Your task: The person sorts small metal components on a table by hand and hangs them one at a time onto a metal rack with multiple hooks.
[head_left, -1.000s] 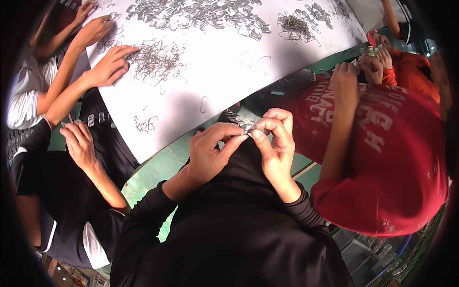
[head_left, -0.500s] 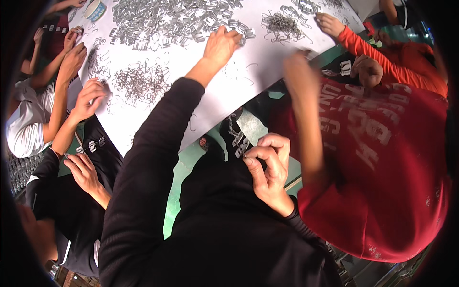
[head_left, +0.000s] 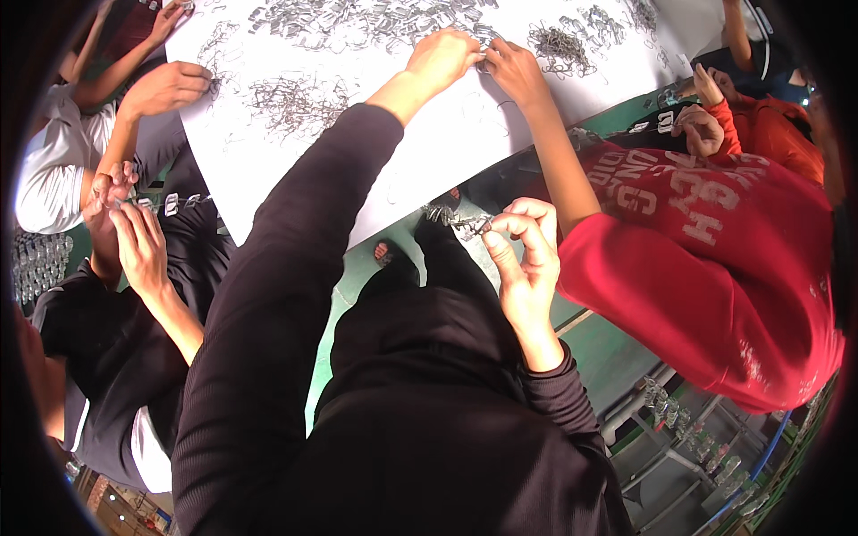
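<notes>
Through the feed, my right hand pinches a silvery strand of small metal links, which trails left from the fingertips. My left hand reaches to the edge of a heap of flat, shiny metal pieces; I can't tell whether it grasps one. A red-sleeved co-worker's hand crowds its fingertips: colliding could scatter pieces, and a slack right pinch could drop the strand.

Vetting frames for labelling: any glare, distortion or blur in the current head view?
Head view: white table nearly blown out; fisheye distortion toward the picture's rim; left fingers and right fingers show no obvious smear; far metal clips hard to tell apart.
</notes>
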The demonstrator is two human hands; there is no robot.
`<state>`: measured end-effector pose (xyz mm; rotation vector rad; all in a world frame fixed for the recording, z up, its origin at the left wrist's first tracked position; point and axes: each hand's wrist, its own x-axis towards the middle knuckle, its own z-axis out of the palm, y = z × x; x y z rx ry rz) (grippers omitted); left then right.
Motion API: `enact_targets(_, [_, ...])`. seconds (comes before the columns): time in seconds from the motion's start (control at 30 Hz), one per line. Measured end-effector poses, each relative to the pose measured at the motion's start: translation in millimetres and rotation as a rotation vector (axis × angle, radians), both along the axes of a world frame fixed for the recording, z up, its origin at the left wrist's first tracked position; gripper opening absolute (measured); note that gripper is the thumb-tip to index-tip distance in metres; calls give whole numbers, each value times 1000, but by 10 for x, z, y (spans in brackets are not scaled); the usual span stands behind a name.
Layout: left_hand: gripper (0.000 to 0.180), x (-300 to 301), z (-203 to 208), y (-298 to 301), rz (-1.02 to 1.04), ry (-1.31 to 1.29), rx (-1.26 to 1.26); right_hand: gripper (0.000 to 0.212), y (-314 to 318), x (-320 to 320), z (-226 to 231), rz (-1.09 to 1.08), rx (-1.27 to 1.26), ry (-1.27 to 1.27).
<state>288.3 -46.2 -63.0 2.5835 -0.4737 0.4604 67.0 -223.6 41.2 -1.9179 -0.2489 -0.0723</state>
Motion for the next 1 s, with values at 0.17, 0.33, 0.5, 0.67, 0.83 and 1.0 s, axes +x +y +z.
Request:
enact_targets(0.17, [17,-791,442,166,61,494,-631,10,59,-26,-102,21,18,-16])
enact_targets(0.33, [18,-1704,868,290,-153,780,-1012,10,149,32,-146,79,21,-75])
enact_targets(0.5, [21,-2031,1155,268,-118,837,-975,11,228,39,-122,119,23,-69])
enact_targets(0.67, [23,-2144,1227,249,-122,846,-953,10,182,-18,-100,201,-70,-93])
enact_targets(0.83, [38,-2383,1133,107,-167,700,-754,15,20,-83,-302,211,73,-13])
enact_targets(1.0, [48,-2427,1346,-31,-172,443,-440,10,-155,-73,-335,279,-27,-50])
